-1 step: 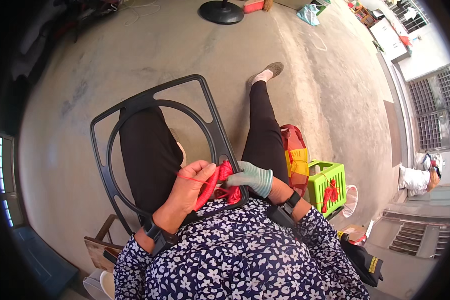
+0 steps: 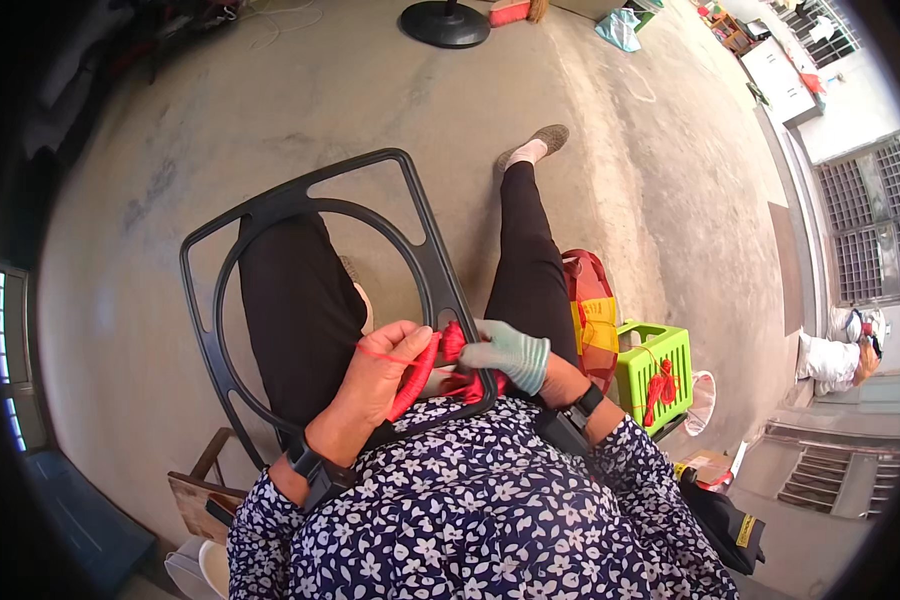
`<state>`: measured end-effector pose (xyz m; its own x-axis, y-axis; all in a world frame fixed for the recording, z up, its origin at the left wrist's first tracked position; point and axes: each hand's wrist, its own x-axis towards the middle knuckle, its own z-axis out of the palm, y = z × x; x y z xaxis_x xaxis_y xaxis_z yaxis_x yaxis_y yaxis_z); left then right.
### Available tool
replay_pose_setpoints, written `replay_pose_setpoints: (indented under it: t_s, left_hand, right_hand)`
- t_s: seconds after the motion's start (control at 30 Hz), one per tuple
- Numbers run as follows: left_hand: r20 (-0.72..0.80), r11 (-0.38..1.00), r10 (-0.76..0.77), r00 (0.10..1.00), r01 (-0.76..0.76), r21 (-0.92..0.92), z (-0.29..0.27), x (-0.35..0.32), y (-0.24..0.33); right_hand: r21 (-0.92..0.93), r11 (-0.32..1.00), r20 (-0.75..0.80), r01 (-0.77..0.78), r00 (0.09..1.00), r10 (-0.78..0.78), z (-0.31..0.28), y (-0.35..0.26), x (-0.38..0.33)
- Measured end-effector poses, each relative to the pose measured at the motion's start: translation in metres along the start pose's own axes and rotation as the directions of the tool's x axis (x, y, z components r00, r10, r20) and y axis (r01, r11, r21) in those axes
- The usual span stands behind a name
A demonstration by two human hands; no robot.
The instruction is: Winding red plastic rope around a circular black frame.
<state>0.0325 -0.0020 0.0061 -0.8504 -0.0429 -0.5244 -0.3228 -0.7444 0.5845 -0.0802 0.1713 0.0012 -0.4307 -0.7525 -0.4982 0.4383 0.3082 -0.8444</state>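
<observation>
- Black frame (image 2: 438, 272) lies over the left thigh (image 2: 295, 300), with red cord (image 2: 452, 341) gathered at its right bar.
- Left hand (image 2: 375, 378), bare, is closed, thumb and fingers pinching the red cord.
- Right hand (image 2: 511, 356), gloved, curls beside that bar; its fingertips are blurred, so its grip cannot be told.
- Green basket (image 2: 631, 380) stands to the right.

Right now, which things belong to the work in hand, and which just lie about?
In the work:
red cord, in the left hand
black frame, by the gloved right hand

Lying about, it seems:
red brush
black round base
light blue bag
</observation>
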Motion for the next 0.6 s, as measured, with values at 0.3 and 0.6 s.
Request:
replay_pose_setpoints:
  t_s: [0.3, 0.6]
  left_hand:
    - [0.025, 0.998, -0.049, 0.998, 0.049, 0.025, -0.006, -0.002, 0.007]
    - [0.008, 0.995, -0.063, 0.998, 0.064, -0.079, 0.001, -0.004, 0.012]
  right_hand:
    - [0.703, 0.612, -0.433, 0.363, 0.901, -0.037, -0.131, 0.025, -0.068]
    - [0.490, 0.830, -0.686, 0.267, 0.706, 0.178, -0.164, 0.030, -0.077]
